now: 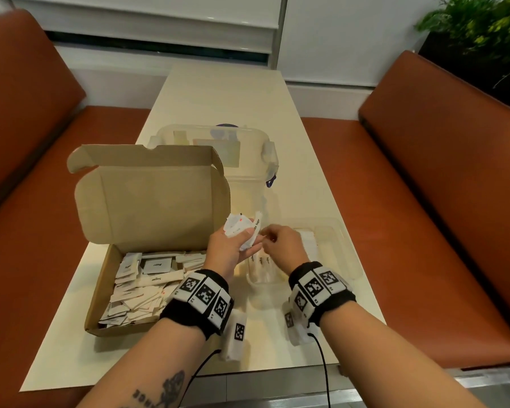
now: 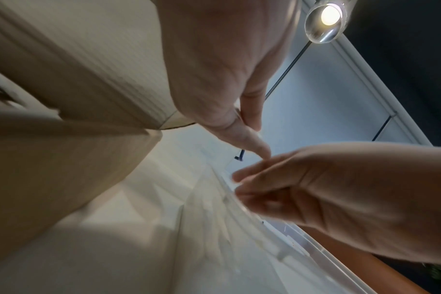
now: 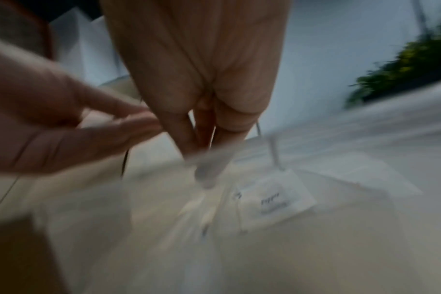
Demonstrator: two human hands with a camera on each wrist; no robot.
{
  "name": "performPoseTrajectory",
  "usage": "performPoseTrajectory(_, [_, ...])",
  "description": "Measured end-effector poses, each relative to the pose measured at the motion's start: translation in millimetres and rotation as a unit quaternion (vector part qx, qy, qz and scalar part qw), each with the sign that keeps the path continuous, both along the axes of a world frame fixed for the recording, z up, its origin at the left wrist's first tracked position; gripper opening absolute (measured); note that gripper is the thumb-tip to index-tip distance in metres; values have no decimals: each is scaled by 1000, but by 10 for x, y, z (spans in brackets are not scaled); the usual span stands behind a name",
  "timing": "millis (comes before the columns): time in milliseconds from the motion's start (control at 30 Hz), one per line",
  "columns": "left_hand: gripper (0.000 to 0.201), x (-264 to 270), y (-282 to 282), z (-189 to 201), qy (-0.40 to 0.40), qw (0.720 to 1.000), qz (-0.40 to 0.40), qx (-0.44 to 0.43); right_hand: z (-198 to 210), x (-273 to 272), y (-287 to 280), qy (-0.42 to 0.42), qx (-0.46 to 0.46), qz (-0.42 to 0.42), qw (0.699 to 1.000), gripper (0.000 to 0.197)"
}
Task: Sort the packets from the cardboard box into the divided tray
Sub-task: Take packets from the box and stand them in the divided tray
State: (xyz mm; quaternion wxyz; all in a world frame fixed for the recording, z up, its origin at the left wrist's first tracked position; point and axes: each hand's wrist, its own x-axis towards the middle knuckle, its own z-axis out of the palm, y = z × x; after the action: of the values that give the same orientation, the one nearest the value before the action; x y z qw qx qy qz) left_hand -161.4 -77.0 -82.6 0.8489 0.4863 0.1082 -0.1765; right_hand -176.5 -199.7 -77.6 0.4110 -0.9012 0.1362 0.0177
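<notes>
The open cardboard box (image 1: 100,304) stands at the table's left, with several white packets (image 1: 142,284) loose inside. My left hand (image 1: 233,245) hovers just right of the box lid and grips a crumpled bunch of packets (image 1: 239,228), one marked Sugar. My right hand (image 1: 280,242) touches that bunch from the right, above the clear divided tray (image 1: 345,245). In the blurred right wrist view my right hand (image 3: 204,139) pinches a white stick packet (image 3: 209,171) that hangs down over the tray. A pepper packet (image 3: 274,201) lies in one compartment, and sugar sticks (image 1: 262,263) lie in another.
A clear lidded plastic container (image 1: 248,160) stands behind the box and tray. Orange benches (image 1: 439,201) flank the cream table (image 1: 218,98) on both sides. A green plant (image 1: 483,30) sits at the far right. Black cables run from both wristbands to the near table edge.
</notes>
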Motion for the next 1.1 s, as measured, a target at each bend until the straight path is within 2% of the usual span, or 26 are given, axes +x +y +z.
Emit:
performPoseTrajectory(67, [19, -9, -7, 15, -3, 1000, -13, 2, 61, -6, -85, -24, 139, -85, 986, 23])
performPoseTrajectory(167, [23, -30, -52, 32, 3, 999, -48, 1, 150, -47, -177, -26, 262, -114, 958, 23])
performPoseTrajectory(233, [27, -46, -88, 51, 9, 997, -76, 18, 183, -69, -212, -26, 301, -123, 945, 14])
performPoseTrajectory(367, [21, -74, -136, 59, 7, 993, -115, 28, 216, -69, -319, -30, 359, -153, 920, 34])
performPoseTrajectory(467, [17, -50, -158, 45, 15, 996, -76, 52, 239, -77, -389, -61, 413, -163, 894, 29])
performPoseTrajectory(533, [19, -6, -164, 18, 28, 997, -33, 68, 261, -84, -442, -90, 443, -180, 873, 20])
performPoseTrajectory(633, [23, 15, -190, -12, 29, 996, -30, 80, 277, -100, -521, -123, 485, -186, 845, 13])
performPoseTrajectory(733, [25, -5, -249, 8, 13, 997, -56, 52, 237, -136, -520, -106, 486, -155, 854, 17])
performPoseTrajectory(867, [26, 38, -287, 57, 9, 999, -33, -32, 142, -187, -452, -68, 435, -111, 891, 20])
performPoseTrajectory(1100, [15, 91, -240, 54, -14, 999, -30, -24, 144, -153, -363, -37, 382, -89, 919, 13])
